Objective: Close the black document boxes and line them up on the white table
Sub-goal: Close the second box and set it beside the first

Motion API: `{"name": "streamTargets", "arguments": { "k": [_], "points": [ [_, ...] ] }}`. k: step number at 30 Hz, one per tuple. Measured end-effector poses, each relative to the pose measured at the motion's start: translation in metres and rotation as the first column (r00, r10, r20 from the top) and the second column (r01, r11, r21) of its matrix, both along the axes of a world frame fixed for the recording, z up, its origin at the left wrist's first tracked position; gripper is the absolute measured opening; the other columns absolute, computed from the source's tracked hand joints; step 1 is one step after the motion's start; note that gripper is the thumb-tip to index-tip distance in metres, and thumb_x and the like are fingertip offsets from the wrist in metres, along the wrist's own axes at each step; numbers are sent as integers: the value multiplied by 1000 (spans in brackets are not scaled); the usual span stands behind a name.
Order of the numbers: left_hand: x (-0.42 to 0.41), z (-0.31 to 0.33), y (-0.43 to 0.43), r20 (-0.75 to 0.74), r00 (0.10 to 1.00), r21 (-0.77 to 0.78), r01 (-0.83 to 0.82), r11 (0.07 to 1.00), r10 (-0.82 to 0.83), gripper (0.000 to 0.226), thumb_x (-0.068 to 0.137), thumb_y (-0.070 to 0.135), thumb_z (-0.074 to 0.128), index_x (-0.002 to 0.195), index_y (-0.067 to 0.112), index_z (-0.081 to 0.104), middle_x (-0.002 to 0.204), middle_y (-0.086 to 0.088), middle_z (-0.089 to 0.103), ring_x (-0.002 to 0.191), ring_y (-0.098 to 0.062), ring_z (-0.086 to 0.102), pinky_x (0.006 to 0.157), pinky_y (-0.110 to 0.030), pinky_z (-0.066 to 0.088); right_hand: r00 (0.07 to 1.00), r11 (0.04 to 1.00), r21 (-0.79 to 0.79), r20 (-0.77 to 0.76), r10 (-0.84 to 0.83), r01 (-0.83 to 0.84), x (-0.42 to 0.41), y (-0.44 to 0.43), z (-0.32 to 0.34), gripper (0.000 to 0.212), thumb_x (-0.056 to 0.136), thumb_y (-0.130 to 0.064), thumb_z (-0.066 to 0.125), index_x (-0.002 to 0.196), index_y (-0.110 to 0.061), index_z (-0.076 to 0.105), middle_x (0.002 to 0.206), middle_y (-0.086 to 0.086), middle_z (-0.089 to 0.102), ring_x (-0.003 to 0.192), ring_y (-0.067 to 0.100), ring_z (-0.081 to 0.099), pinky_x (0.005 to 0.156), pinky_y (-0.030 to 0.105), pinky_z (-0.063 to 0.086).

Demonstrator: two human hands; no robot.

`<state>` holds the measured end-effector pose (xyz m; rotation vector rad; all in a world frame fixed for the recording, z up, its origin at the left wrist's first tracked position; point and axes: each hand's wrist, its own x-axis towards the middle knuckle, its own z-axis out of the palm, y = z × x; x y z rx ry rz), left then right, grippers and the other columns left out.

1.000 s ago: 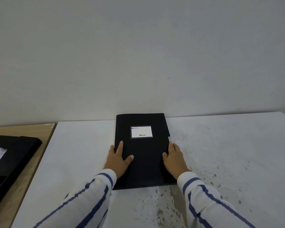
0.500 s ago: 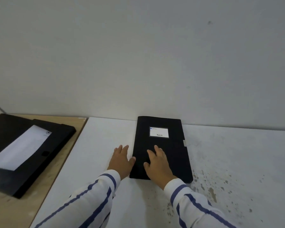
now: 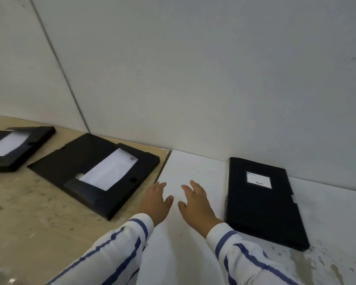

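Note:
A closed black document box (image 3: 263, 204) with a white label lies flat on the white table (image 3: 189, 167), its far end against the wall. Two open black boxes holding white paper rest on the wooden table to the left: a near open box (image 3: 94, 171) and a far open box (image 3: 14, 147) at the left edge. My left hand (image 3: 155, 199) hovers over the seam between the two tables, fingers apart, empty. My right hand (image 3: 195, 200) hangs beside it over the white table, left of the closed box, fingers spread, holding nothing.
The wooden table (image 3: 28, 214) adjoins the white table on the left. A grey wall (image 3: 193, 79) runs right behind both tables. Grey stains mark the white table at the lower right.
Both hands have come off the closed box and moved left. The view has swung left, bringing the two open boxes on the wooden table into sight.

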<state>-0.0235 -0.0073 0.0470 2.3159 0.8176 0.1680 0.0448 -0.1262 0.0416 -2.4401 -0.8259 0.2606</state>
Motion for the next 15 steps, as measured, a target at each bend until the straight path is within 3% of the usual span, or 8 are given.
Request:
{"name": "streamTargets", "arguments": {
  "k": [4, 8, 15],
  "points": [
    [-50, 6, 69, 19, 1000, -8, -20, 1000, 20, 58, 90, 40, 51, 141, 23, 32, 155, -1, 27, 142, -25, 23, 114, -44, 27, 999, 998, 48, -8, 38, -38, -47, 67, 6, 52, 95, -30, 49, 142, -22, 30, 158, 3, 17, 145, 25, 11, 115, 39, 24],
    [-101, 5, 136, 37, 998, 3, -60, 998, 60, 55, 88, 40, 54, 138, 23, 37, 148, -3, 38, 135, -25, 36, 111, -45, 34, 998, 994, 91, -26, 56, -53, -98, 131, 7, 51, 94, -26, 48, 142, -20, 30, 157, 4, 19, 145, 23, 13, 115, 38, 23],
    [-164, -2, 224, 27, 993, 23, -113, 993, 112, 55, 89, 39, 53, 139, 22, 37, 151, -4, 35, 137, -28, 34, 110, -44, 35, 994, 993, 73, -51, 93, -89, -155, 211, 5, 54, 94, -29, 49, 143, -21, 28, 157, 5, 16, 145, 27, 10, 115, 44, 26]
  ]
}}
